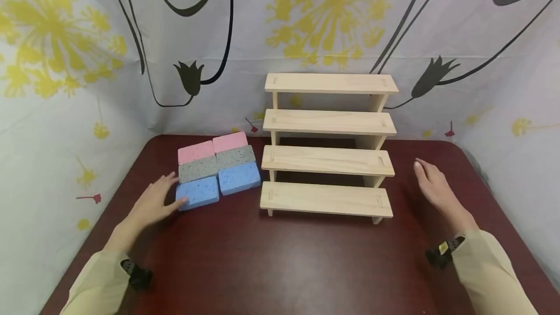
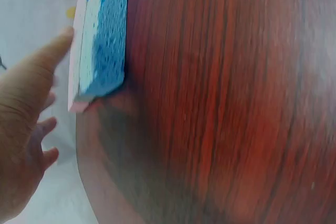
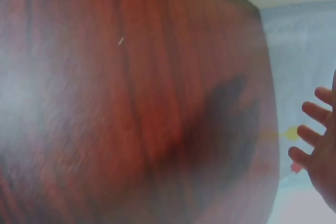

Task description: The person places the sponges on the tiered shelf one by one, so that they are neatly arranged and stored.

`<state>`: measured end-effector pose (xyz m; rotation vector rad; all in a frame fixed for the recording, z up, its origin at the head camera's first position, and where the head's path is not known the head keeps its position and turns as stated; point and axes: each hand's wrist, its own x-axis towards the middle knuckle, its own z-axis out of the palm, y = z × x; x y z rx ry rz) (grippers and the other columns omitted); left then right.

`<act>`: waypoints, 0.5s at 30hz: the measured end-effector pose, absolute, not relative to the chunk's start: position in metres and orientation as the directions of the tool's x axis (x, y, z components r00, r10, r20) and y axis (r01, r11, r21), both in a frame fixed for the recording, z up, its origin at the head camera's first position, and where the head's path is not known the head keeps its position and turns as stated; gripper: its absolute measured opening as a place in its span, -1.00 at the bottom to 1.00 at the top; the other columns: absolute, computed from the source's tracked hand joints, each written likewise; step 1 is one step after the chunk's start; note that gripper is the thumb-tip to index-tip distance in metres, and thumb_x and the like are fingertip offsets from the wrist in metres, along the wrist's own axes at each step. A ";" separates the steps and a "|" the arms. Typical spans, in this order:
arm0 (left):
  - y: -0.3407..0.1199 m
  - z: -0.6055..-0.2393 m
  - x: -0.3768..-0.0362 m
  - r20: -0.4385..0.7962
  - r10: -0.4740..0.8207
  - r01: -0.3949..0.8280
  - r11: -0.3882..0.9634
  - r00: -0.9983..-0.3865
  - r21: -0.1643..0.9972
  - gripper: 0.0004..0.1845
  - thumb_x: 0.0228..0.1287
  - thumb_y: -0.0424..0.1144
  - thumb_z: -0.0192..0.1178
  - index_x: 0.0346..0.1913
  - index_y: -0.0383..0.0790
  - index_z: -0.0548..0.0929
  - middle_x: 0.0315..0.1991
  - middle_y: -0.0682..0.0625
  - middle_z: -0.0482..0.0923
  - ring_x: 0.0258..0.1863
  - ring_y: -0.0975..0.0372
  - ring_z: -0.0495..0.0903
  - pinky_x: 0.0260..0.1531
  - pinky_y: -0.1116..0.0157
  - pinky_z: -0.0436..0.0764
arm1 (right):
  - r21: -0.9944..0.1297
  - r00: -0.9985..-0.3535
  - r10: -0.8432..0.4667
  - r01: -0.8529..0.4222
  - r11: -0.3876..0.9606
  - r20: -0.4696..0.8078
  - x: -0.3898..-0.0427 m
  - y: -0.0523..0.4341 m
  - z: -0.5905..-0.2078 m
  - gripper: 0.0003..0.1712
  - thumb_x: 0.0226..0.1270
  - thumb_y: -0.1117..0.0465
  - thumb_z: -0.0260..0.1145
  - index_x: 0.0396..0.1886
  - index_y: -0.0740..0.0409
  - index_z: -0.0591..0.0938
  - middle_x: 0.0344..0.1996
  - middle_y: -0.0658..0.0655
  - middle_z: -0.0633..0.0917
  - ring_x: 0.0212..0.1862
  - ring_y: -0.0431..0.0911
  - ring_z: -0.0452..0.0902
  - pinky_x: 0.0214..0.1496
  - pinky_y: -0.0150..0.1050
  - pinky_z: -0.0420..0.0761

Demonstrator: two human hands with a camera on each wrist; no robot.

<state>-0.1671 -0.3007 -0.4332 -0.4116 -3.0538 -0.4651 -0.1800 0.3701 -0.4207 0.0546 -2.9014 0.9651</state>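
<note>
At the left of the table, my left hand hovers beside the near-left blue sponge, thumb by its front corner and fingers spread along its left end. The left wrist view shows the extended fingers around that blue sponge's end; contact is hard to tell. A second blue sponge lies to its right. Behind them are two grey sponges and two pink sponges, in rows. My right hand holds nothing and hangs, fingers relaxed, right of a wooden four-step shelf.
The stepped shelf stands at the back middle of the dark red-brown table, right of the sponges. A flower-printed white cloth hangs around the back and both sides. Each wrist wears a black strap with a small camera.
</note>
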 end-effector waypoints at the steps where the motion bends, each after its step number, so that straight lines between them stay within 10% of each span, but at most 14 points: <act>1: -0.298 -0.434 -0.167 0.059 0.265 0.271 0.919 -0.962 0.286 -0.20 0.14 0.09 0.21 0.25 -0.48 0.31 0.30 -0.42 0.23 0.28 -0.29 0.21 0.20 -0.26 0.18 | -0.611 -0.997 -0.004 -0.050 0.790 0.075 -0.181 0.367 -0.417 -0.25 0.52 -0.03 -0.37 0.33 0.59 0.03 0.24 0.68 0.13 0.28 0.53 -0.02 0.22 0.39 0.03; 15: -0.275 -0.435 -0.171 -0.033 0.234 0.212 0.926 -0.972 0.311 -0.26 0.02 -0.18 0.37 0.21 -0.48 0.31 0.15 -0.44 0.32 0.10 -0.21 0.35 0.08 -0.19 0.37 | -0.714 -0.993 0.062 -0.028 0.700 0.099 -0.206 0.324 -0.370 -0.17 0.46 -0.20 -0.42 0.44 0.34 -0.08 0.38 0.52 0.01 0.38 0.42 -0.09 0.32 0.34 -0.03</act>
